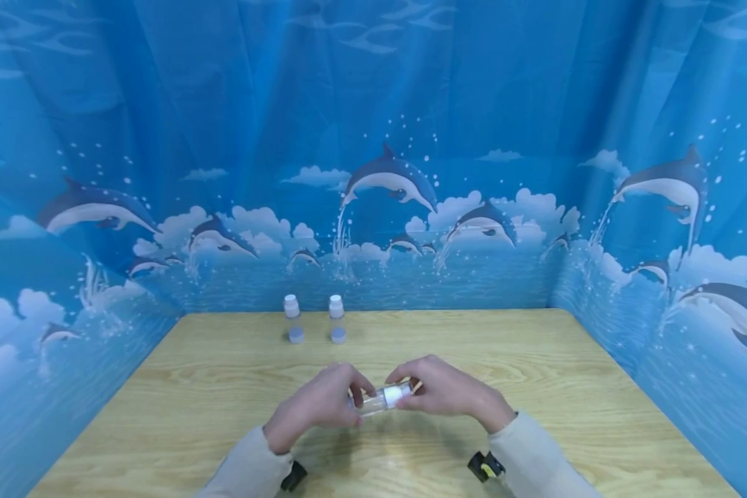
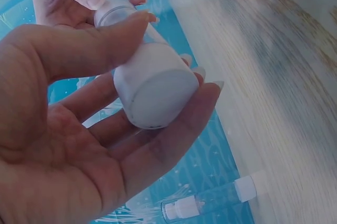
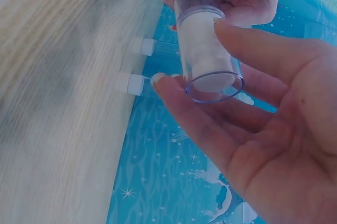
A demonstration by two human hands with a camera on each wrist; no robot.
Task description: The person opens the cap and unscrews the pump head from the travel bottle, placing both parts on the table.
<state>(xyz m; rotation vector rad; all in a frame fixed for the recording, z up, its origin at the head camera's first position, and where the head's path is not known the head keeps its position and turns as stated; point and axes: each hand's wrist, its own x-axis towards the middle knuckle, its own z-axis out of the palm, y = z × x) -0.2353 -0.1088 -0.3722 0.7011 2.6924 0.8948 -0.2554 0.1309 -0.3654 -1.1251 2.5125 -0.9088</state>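
Observation:
Above the table, both hands hold one small clear bottle [image 1: 373,404] with a white top, tilted nearly on its side. My left hand [image 1: 325,400] grips it by the base end, thumb on one side and fingers curled beneath. In the left wrist view, the whitish round base [image 2: 162,97] faces the camera. My right hand [image 1: 446,389] pinches the other end. There, the right wrist view shows a white pump top [image 3: 202,45] inside a transparent cap [image 3: 235,76], its rim toward the camera.
Two similar bottles with white tops, a left one [image 1: 292,311] and a right one [image 1: 337,311], stand upright near the back of the wooden table [image 1: 473,346]. A blue dolphin-print curtain [image 1: 373,104] encloses the back and sides. Black devices [image 1: 485,465] sit at the wrists.

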